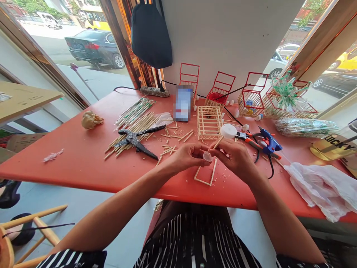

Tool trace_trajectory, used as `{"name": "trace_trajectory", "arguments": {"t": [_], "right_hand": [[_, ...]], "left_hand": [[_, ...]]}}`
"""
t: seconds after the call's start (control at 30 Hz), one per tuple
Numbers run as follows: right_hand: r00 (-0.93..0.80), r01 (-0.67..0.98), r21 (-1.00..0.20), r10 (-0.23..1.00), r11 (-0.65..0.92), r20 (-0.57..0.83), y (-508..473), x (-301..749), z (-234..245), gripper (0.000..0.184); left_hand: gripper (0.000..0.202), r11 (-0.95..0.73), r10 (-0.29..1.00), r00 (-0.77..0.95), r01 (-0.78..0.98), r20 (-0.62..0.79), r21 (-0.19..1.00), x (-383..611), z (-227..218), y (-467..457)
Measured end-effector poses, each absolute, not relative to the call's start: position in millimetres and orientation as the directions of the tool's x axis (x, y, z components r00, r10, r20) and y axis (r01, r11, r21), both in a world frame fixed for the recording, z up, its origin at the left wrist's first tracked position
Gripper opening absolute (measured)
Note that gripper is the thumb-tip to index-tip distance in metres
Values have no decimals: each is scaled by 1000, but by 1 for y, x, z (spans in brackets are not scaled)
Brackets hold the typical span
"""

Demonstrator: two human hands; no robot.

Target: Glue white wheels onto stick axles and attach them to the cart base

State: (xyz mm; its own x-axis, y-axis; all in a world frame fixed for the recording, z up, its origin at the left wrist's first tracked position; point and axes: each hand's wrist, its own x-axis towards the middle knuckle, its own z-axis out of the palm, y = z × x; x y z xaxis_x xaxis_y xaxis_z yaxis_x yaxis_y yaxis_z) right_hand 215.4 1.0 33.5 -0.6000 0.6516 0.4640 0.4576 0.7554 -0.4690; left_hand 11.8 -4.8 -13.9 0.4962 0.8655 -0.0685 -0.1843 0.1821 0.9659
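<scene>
My left hand (188, 158) pinches a small translucent white plastic cap (207, 156) by its rim. Close against it, my right hand (232, 156) is closed on a short wooden stick (216, 143), whose lower end is near the cap. Whether the two touch is hard to see. Under my hands a rectangular stick frame (205, 182) lies flat on the red table. Just beyond stands a small cage-like box of wooden sticks (209, 124). A white round lid (228, 130) shows right behind my right hand.
Pruning shears (136, 139) lie across loose sticks (129, 143) at left. To the right are a blue glue gun (269, 140), pliers (247, 137), a plastic bag (320, 186) and a cup (329, 147). Several red-trimmed stick chairs (220, 87) line the back, with a power strip (154, 91).
</scene>
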Motion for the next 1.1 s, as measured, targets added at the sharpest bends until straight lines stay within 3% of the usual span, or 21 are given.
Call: {"name": "trace_trajectory", "arguments": {"t": [0.3, 0.57, 1.1], "right_hand": [[-588, 470, -444, 646, 763, 487, 1, 216, 35, 18], [-613, 465, -436, 636, 771, 469, 2, 214, 32, 15], [-614, 484, -414, 636, 771, 466, 1, 214, 32, 15]], "left_hand": [[65, 138, 861, 507, -168, -35, 976, 10, -8, -9], [40, 157, 876, 479, -158, -63, 975, 11, -12, -6], [43, 157, 863, 502, -155, -59, 975, 10, -12, -6]]}}
